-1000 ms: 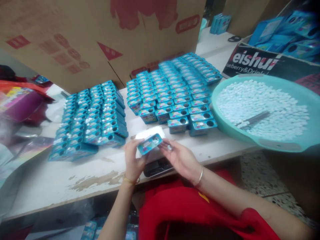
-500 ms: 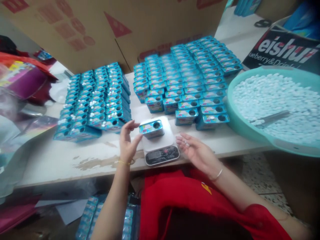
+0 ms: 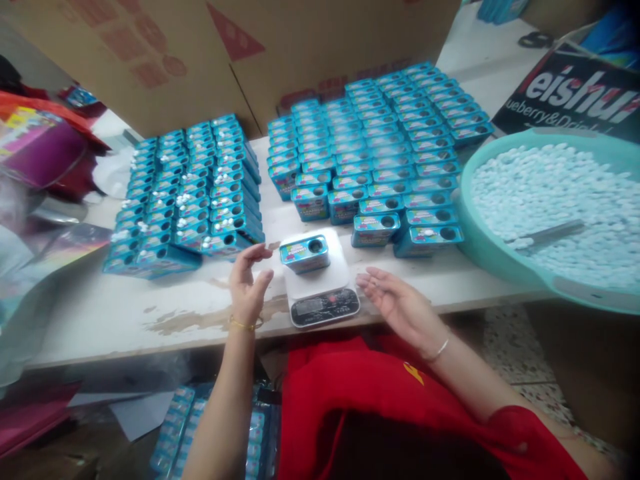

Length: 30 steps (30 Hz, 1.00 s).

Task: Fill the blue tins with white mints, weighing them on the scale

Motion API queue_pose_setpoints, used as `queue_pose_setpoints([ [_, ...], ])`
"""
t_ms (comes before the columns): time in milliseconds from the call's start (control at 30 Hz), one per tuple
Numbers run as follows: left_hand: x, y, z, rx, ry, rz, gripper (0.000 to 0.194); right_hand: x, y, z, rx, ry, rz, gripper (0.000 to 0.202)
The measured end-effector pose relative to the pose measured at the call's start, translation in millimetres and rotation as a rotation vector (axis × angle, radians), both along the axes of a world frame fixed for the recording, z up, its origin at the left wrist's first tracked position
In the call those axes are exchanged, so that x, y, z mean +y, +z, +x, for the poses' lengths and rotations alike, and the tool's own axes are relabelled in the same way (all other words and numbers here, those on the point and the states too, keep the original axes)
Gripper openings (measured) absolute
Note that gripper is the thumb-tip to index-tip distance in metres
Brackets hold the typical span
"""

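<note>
A blue tin (image 3: 305, 255) with a round hole in its top rests on the white kitchen scale (image 3: 338, 273), whose dark display panel faces me. My left hand (image 3: 247, 287) is just left of the tin, thumb and fingers apart, touching nothing. On the scale's right side, my right hand (image 3: 400, 303) hovers palm up with its fingers drawn together. Something small and pale shows at those fingertips, too blurred to name.
Rows of similar blue tins (image 3: 385, 143) stand behind the scale; another block of tins (image 3: 193, 193), with white pieces on top, stands left. A turquoise basin (image 3: 467, 200) of pale candies (image 3: 560, 193) with a metal scoop (image 3: 555, 232) is at right. A large cardboard box (image 3: 300, 47) stands behind.
My left hand has let go of the tin and drawn back to the left. The tin stays on the scale. My right hand has barely moved.
</note>
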<state>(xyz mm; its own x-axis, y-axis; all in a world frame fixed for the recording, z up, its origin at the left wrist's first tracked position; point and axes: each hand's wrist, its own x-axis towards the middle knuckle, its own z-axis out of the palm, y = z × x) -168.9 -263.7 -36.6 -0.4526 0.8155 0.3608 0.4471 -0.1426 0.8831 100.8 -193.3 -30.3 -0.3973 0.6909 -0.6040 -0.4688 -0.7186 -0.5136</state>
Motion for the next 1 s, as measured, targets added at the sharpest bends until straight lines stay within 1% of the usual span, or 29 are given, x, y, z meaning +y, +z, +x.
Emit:
queue_pose_setpoints([
  [300, 8, 0.2, 2, 0.055, -0.042, -0.014, 0.053, -1, -4.1, 1, 0.003, 0.011, -0.006, 0.021],
  [433, 13, 1.5, 7, 0.123, -0.100, -0.077, 0.065, -2, -2.8, -4, 0.019, 0.013, -0.027, 0.019],
  [567, 19, 3.4, 19, 0.190, -0.157, -0.148, 0.080, -3, 5.0, -14, 0.043, 0.025, -0.028, 0.016],
  [633, 23, 6.2, 22, 0.221, -0.168, -0.165, 0.074, -4, 9.5, -19, 0.049, 0.019, -0.020, 0.015],
  [700, 29, 12.3, 20, 0.300, -0.173, -0.184, 0.057, -5, 12.1, -21, 0.044, 0.018, -0.025, 0.015],
  [767, 39, 23.3, 11, 0.425, -0.130, -0.168, 0.043, -6, 11.7, -20, 0.040, 0.019, -0.027, 0.016],
  [800, 45, 30.6, 4, 0.487, -0.086, -0.148, 0.041, -6, 10.5, -19, 0.042, 0.021, -0.025, 0.016],
  [867, 59, 46.7, -13, 0.579, 0.044, -0.111, 0.042, -5, 7.1, -17, 0.047, 0.022, -0.017, 0.017],
  [933, 77, 60.1, -31, 0.626, 0.164, -0.128, 0.044, -5, 3.3, -14, 0.050, 0.024, -0.017, 0.020],
  [967, 87, 64.0, -40, 0.638, 0.199, -0.155, 0.045, -4, 1.6, -13, 0.051, 0.024, -0.018, 0.021],
  [1000, 98, 65.4, -48, 0.648, 0.209, -0.185, 0.046, -4, 0.1, -12, 0.051, 0.021, -0.018, 0.022],
])
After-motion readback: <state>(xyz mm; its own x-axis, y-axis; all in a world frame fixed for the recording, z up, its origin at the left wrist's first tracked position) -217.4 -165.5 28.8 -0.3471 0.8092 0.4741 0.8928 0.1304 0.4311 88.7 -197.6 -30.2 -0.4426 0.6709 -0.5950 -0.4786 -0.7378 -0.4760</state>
